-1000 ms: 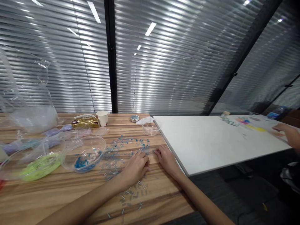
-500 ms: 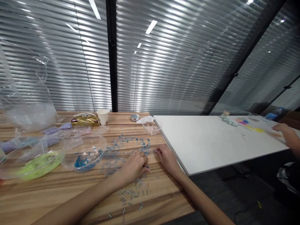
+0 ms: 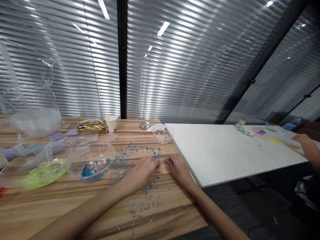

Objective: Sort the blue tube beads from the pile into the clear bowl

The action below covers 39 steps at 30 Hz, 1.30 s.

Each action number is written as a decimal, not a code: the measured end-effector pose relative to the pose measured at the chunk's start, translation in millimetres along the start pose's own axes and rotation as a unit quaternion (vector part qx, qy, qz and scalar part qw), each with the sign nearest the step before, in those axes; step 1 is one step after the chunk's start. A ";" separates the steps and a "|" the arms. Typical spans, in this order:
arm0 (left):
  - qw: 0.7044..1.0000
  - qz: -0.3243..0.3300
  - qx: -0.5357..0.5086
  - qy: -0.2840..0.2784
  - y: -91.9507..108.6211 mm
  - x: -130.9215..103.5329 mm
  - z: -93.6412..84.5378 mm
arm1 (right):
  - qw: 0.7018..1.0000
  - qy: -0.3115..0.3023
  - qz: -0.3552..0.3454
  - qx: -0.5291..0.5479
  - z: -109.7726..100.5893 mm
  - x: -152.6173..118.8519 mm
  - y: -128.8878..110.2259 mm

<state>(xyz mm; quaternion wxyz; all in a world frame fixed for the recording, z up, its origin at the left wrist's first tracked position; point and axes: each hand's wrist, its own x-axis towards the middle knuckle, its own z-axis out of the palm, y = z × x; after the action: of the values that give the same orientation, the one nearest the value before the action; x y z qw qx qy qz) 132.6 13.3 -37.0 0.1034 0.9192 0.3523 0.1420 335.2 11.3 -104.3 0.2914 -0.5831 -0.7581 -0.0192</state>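
Small tube-shaped pieces, clear ones [image 3: 150, 191] and blue ones [image 3: 154, 150], lie scattered over the wooden table [image 3: 175, 213]. Among them my left hand [image 3: 146, 170] rests with curled fingers, its fingertips down by the blue pieces; anything inside is hidden. My right hand [image 3: 178, 167] lies near the table's right edge, thumb and fingers pinched, with a small bluish piece showing at the tips. Left of the scatter stands a clear round bowl [image 3: 91, 145] with blue pieces in its bottom. Beside it, another clear bowl [image 3: 5, 173] contains yellow-green pieces.
Toward the back are a gold packet [image 3: 92, 127], a paper cup [image 3: 110, 124], a round tin [image 3: 144, 125] and a clear bowl [image 3: 162, 137] with white tissue. Plastic bags [image 3: 37, 125] stand back left. A white table [image 3: 212, 150] adjoins on the right, where another person's hand [image 3: 306, 145] reaches in.
My left hand has moved slightly forward and right, toward the blue pieces. My right hand has stayed almost in place. The view has shifted slightly.
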 end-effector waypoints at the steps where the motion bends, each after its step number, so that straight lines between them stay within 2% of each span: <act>1: 1.000 -0.006 -0.002 0.014 -1.1 1.6 -9.3 | 1.000 0.001 -0.002 -0.004 -0.1 0.0 -0.3; 2: 0.999 -0.021 -0.016 0.024 -2.7 2.8 -20.4 | 1.000 0.001 -0.003 -0.009 -0.2 0.0 -0.5; 5: 0.992 -0.031 -0.069 0.106 -10.8 2.2 -61.1 | 1.000 -0.002 -0.001 -0.022 0.0 0.1 -0.4; 8: 0.974 -0.069 -0.103 0.191 -23.3 -5.0 -102.1 | 1.000 -0.001 0.000 -0.024 1.4 0.1 1.2; 10: 0.961 -0.089 -0.079 0.251 -33.0 -11.4 -123.8 | 1.000 0.002 -0.002 -0.020 2.3 -0.1 2.4; 13: 0.953 -0.119 -0.031 0.277 -49.5 -20.9 -145.3 | 1.000 -0.002 0.001 -0.016 2.2 -0.4 3.0; 18: 0.961 -0.204 0.036 0.183 -81.1 -37.9 -163.0 | 1.000 -0.007 0.001 -0.003 -0.7 -0.5 2.2; 22: 0.965 -0.249 0.071 0.047 -98.6 -51.6 -170.9 | 1.000 -0.007 -0.015 0.020 -3.4 -1.1 2.5; 26: 0.941 -0.326 0.051 -0.082 -101.5 -56.3 -171.4 | 0.998 0.009 0.012 0.061 -4.8 -3.2 3.5; 29: 0.932 -0.342 0.023 -0.116 -101.8 -55.2 -167.1 | 0.996 0.032 0.024 0.085 -5.8 -3.6 3.7; 33: 0.929 -0.347 -0.022 -0.126 -104.5 -55.4 -162.4 | 0.994 0.047 0.017 0.097 -11.8 4.1 -6.6; 36: 0.932 -0.341 -0.022 -0.123 -102.3 -56.4 -163.2 | 0.991 0.040 -0.009 0.127 -20.7 18.2 -31.2; 39: 0.937 -0.321 0.013 -0.139 -95.0 -56.1 -166.5 | 0.986 0.029 -0.063 0.153 -26.7 38.1 -68.6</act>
<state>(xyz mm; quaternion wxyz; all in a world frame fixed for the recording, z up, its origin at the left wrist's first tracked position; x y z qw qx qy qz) -21.7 59.7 81.1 0.1797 0.7688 0.6128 -0.0330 279.3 12.8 -43.2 0.3968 -0.4817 -0.7789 0.0619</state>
